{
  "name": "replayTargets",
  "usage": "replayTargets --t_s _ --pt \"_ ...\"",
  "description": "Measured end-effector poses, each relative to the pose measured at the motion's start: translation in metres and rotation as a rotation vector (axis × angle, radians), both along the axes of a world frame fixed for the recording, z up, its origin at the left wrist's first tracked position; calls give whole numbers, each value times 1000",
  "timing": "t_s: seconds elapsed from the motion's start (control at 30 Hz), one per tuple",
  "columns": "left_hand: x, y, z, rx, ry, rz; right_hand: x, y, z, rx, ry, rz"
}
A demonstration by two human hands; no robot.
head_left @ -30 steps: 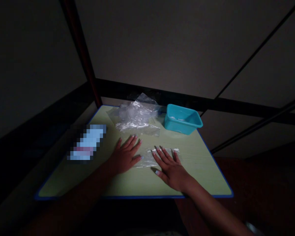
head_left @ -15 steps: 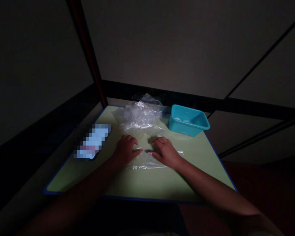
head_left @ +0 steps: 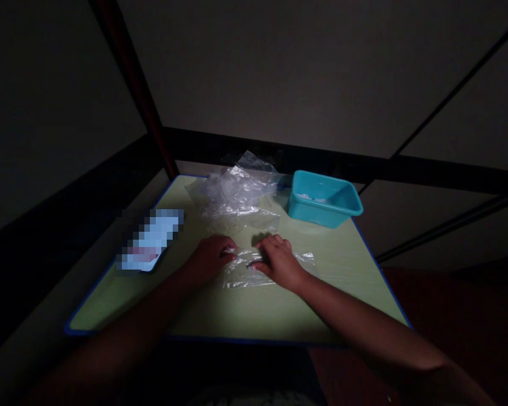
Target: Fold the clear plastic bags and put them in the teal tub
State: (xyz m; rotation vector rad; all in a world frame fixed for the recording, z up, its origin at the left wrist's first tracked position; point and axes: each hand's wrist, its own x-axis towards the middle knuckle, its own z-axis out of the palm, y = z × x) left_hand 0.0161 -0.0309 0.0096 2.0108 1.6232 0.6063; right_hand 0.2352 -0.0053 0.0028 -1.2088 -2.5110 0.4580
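Note:
A clear plastic bag [head_left: 241, 274] lies flat on the pale green table [head_left: 254, 307] in front of me. My left hand [head_left: 207, 257] rests on its left end with the fingers curled and pinched on the plastic. My right hand [head_left: 278, 260] sits on the bag's middle, fingers bent and gripping the film. The two hands are a few centimetres apart.
A heap of crumpled clear bags [head_left: 237, 192] lies at the table's far side. A teal plastic tub [head_left: 324, 199] stands at the far right corner. A blurred flat object [head_left: 150, 239] lies at the left. The room around is dark.
Both hands went from lying flat with spread fingers to curled and pinched on the clear bag, and moved closer together over it.

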Motion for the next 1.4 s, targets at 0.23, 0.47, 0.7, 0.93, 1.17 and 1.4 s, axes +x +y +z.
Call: replayTargets --t_s 0.23,0.47,0.7,0.93,1.17,1.4 --pt "-4 -1 4 1 -92 -60 5 0 2 14 27 1" --pt "-7 -3 10 -13 -122 -138 6 1 2 -15 51 37" --pt "-13 -2 7 6 -47 -249 8 3 -1 -14 128 113" --pt "-15 -2 9 -4 1 -321 9 3 -1 71 169 216" --pt "-20 -3 13 -55 22 -350 10 2 0 153 101 286" --pt "-23 -8 19 -131 -105 -396 10 2 1 156 62 325"
